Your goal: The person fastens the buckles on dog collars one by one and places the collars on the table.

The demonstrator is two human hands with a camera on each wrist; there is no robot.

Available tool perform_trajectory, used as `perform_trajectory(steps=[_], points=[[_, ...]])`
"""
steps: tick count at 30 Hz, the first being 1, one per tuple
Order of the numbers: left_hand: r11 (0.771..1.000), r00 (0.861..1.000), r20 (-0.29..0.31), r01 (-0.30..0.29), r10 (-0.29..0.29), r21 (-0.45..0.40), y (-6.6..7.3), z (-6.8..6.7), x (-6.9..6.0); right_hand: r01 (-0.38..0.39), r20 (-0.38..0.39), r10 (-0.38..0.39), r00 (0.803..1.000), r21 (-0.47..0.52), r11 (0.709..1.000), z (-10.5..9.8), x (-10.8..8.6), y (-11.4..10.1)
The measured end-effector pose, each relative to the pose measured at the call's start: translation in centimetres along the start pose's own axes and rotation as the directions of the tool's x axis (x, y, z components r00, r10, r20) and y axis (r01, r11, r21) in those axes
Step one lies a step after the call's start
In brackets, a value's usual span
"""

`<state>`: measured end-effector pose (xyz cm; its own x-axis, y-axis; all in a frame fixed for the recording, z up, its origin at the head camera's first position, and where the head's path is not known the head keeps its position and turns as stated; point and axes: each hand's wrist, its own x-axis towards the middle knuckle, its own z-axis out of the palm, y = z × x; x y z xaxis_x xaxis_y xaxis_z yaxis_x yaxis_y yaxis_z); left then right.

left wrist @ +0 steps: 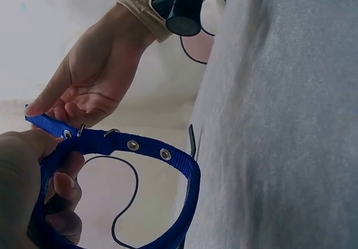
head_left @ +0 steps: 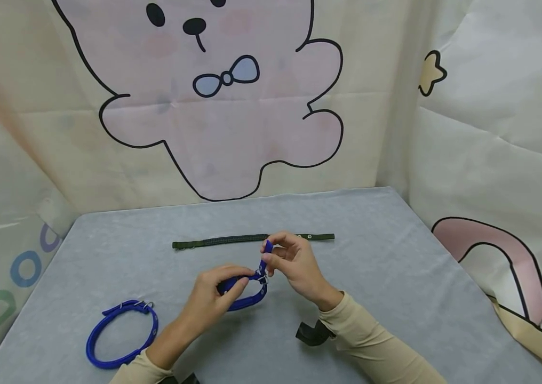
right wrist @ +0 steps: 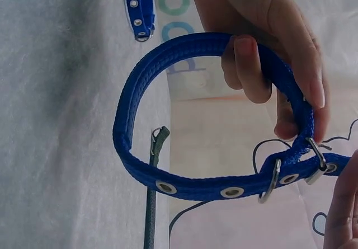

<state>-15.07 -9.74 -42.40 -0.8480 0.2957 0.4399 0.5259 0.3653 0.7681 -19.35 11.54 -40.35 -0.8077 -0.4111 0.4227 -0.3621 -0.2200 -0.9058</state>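
Note:
A blue pet collar (head_left: pixel 247 304), bent into a loop, is held above the table between both hands. My left hand (head_left: pixel 208 296) grips the padded band beside the metal buckle (right wrist: pixel 316 162), thumb on one side and fingers on the other. With thumb and fingertips, my right hand (head_left: pixel 295 266) pinches the strap's free end (left wrist: pixel 45 123), which passes through the buckle. Metal eyelets (right wrist: pixel 232 192) line the strap, and a D-ring (right wrist: pixel 272 182) hangs near the buckle. In the head view the left fingers cover part of the band.
Another blue collar (head_left: pixel 90 341), closed in a loop, lies on the grey cloth-covered table (head_left: pixel 122 245) at front left. A dark green collar (head_left: pixel 234 240) is stretched flat behind the hands. Printed curtains (head_left: pixel 367 133) stand around the table. A black wrist camera (head_left: pixel 313 334) sits by the right sleeve.

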Motion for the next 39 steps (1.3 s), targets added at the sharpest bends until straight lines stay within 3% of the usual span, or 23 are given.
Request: perform_trajectory(steps=[12,16,19,23,30,33,36,39], points=[[0.997,0.998,0.002,-0.06,0.06,0.047,0.0,0.2,0.2,-0.013,0.049,0.015,0.999,-0.038,0.999,-0.2,0.0,-0.4],[0.999,0.999,-0.007,-0.042,0.043,0.012,0.1,0.1,0.2,-0.024,0.124,0.035,0.992,-0.086,0.996,-0.4,0.0,-0.4],[0.999,0.999,-0.026,-0.025,0.024,-0.037,0.1,-0.1,0.0,-0.002,0.189,0.037,0.981,-0.182,0.983,-0.6,0.0,-0.3],[0.996,0.999,-0.039,0.009,-0.013,-0.086,0.2,-0.3,0.0,0.059,0.219,0.019,0.976,-0.343,0.937,-0.4,0.0,-0.2],[0.971,0.993,0.02,0.122,-0.121,-0.205,0.3,-1.0,0.0,0.103,0.155,-0.026,0.988,-0.515,0.851,-0.1,-0.1,0.1],[0.958,0.984,0.003,0.176,-0.18,-0.229,0.4,-1.2,0.1,0.149,0.153,-0.072,0.986,-0.576,0.804,0.0,-0.2,0.3],[0.944,0.97,-0.017,0.232,-0.243,-0.233,0.4,-1.4,0.4,0.2,0.198,-0.095,0.976,-0.623,0.756,0.1,-0.2,0.4],[0.935,0.958,-0.009,0.277,-0.287,-0.222,0.4,-1.4,0.6,0.229,0.244,-0.087,0.966,-0.646,0.728,0.3,-0.3,0.4]])
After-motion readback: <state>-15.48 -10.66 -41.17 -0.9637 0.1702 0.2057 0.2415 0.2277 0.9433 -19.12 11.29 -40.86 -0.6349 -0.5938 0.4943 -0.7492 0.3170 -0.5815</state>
